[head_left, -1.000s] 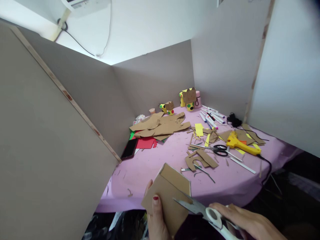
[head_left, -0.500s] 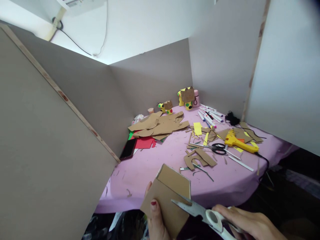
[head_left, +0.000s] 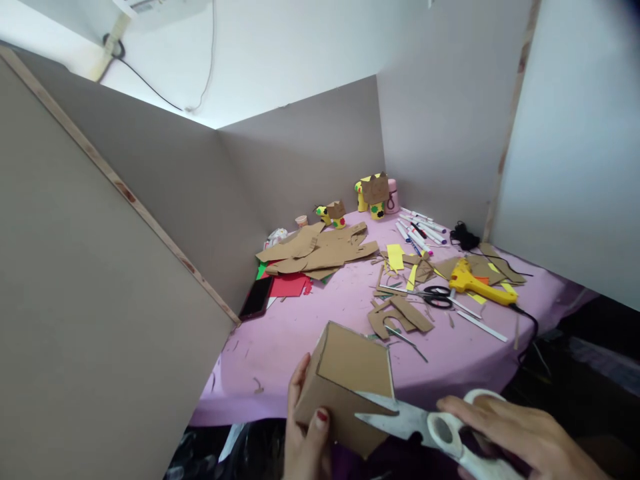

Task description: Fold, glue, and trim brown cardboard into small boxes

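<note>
My left hand (head_left: 311,433) grips a folded piece of brown cardboard (head_left: 356,363) near the table's front edge, its thumb on the lower face. Pencil-like dark lines and a pale edge run along the upper face. In my right hand (head_left: 515,430) are white-handled scissors (head_left: 407,421), their blades parted and pointing left. The blades lie at the cardboard's right side, near the line between its two faces; whether they touch it is hard to tell.
Cardboard sheets (head_left: 330,252) and a phone (head_left: 257,298) lie on the pink-covered table (head_left: 280,353). Black-handled scissors (head_left: 438,297), cardboard scraps (head_left: 407,315), a yellow glue gun (head_left: 477,285) and markers (head_left: 423,230) are to the right. Grey panels (head_left: 305,147) surround the table.
The cardboard has tilted, showing more of its upper face. The scissors have shifted slightly right and their blades have opened wider. My left hand has moved slightly.
</note>
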### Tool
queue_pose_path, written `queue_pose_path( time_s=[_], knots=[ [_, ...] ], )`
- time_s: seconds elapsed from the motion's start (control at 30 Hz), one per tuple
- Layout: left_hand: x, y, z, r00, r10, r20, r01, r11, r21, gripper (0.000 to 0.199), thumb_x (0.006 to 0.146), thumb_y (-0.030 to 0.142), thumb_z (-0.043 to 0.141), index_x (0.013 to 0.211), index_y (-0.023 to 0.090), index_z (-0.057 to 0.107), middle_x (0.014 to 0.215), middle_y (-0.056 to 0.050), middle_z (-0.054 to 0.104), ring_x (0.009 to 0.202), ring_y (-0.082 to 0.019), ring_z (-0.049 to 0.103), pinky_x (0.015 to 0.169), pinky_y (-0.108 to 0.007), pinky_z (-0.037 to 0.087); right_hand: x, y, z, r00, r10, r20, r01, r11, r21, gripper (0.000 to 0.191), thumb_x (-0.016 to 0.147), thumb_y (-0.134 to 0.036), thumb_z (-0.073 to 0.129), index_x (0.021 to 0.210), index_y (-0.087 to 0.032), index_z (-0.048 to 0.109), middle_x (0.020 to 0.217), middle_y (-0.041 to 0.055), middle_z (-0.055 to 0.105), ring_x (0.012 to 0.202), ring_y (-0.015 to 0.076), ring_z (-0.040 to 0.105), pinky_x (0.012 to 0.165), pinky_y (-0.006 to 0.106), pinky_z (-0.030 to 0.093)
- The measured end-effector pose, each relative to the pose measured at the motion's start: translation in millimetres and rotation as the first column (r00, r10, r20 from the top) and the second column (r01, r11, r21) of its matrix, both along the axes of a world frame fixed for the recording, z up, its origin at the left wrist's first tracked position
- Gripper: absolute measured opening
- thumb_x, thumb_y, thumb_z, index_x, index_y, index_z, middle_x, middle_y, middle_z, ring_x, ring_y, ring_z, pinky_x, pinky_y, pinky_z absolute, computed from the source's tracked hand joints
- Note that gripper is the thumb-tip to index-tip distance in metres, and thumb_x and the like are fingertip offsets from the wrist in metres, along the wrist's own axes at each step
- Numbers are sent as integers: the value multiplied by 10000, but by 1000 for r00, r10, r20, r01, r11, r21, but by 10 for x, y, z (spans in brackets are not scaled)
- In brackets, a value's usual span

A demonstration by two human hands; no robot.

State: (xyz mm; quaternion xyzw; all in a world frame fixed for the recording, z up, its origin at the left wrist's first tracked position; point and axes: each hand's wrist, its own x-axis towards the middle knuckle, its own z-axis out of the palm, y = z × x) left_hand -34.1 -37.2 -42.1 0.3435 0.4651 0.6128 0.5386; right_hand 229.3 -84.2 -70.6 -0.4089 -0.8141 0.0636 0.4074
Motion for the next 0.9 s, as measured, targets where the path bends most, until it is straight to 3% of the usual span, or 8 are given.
queue_pose_path(
  time_s=[0.1,0.17,0.23,0.3,0.43,0.6,0.77,0.9],
  knots=[
    [-240,52,186,944,-137,-299,199,962,185,1043,461,618,860,1380,299,485,1508,-97,443,1430,-364,293,1178,-473,221,107,-12,5,993,-40,111,27,993,118,402,919,-238,474,1320,-242,502,812,9,718,690,166,709,599,233,526],
    [-367,69,312,834,-272,-481,386,909,155,1171,397,601,885,1435,362,397,1572,-57,338,1466,-355,189,1198,-494,75,146,-38,-11,988,-46,151,20,985,171,382,962,-258,360,1312,-232,511,827,27,727,723,181,717,612,258,510],
    [-422,61,398,706,-477,-523,564,825,8,1252,428,574,890,1491,377,258,1592,-59,289,1457,-352,224,1189,-515,103,173,-62,-37,982,-48,181,12,981,193,389,971,-266,336,1317,-222,506,823,32,728,716,183,716,606,267,496],
    [-405,29,426,655,-599,-462,633,768,-99,1267,487,575,872,1518,343,172,1569,-93,334,1416,-355,328,1163,-514,224,211,-78,-63,977,-41,211,6,986,167,401,965,-281,351,1336,-224,492,851,35,731,734,185,717,616,265,502],
    [-285,-69,362,715,-499,-490,537,840,-71,1315,483,616,854,1532,271,140,1529,-120,405,1394,-355,367,1116,-433,347,328,-110,-93,957,33,288,-34,999,-2,532,841,-215,494,1371,-260,480,932,30,730,800,189,719,680,259,550],
    [-230,-148,306,738,-419,-529,467,883,-48,1333,461,640,847,1531,257,149,1458,-127,494,1309,-351,483,1067,-388,409,405,-190,-29,921,-16,389,53,995,-86,812,617,-71,585,1380,-330,486,1125,56,708,1034,267,686,811,331,577],
    [-225,-180,296,754,-375,-539,433,901,-20,1240,525,596,839,1524,302,167,1509,-95,435,1320,-319,484,1016,-321,457,397,-204,95,946,38,322,10,989,-146,946,465,-28,493,1363,-324,480,956,28,717,841,250,710,727,345,564],
    [-212,-185,268,755,-390,-527,441,897,-32,1254,493,519,882,1516,333,181,1497,-77,456,1313,-304,496,986,-289,478,408,-203,143,947,69,312,-24,989,-144,944,438,-34,472,1341,-306,474,821,8,685,689,222,684,623,313,517]
  ],
)
